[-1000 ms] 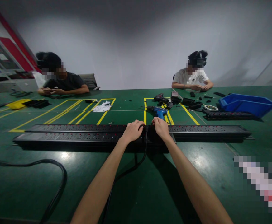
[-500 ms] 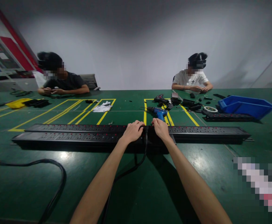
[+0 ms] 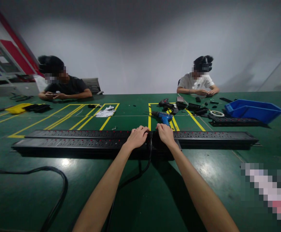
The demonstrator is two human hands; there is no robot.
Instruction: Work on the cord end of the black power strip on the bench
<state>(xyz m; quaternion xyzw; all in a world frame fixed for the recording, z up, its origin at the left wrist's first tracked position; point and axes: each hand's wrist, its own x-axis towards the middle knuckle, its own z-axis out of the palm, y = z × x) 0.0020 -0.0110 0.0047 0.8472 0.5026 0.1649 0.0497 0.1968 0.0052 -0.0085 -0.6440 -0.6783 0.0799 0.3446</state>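
From where I stand, the left hand [image 3: 137, 137] is palm down, its bent fingers leaning toward the right hand [image 3: 165, 132], just across a narrow gap. The right fingers curl inward, undersides hidden from me. Behind the fingers, the left forearm [image 3: 104, 190] and right forearm [image 3: 200, 187] stretch bare, spreading apart toward the elbows.

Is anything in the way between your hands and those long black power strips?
No, nothing that I can see. The left hand and right hand are right at the power strips. The blue cordless drill lies just past the right hand, not in between.
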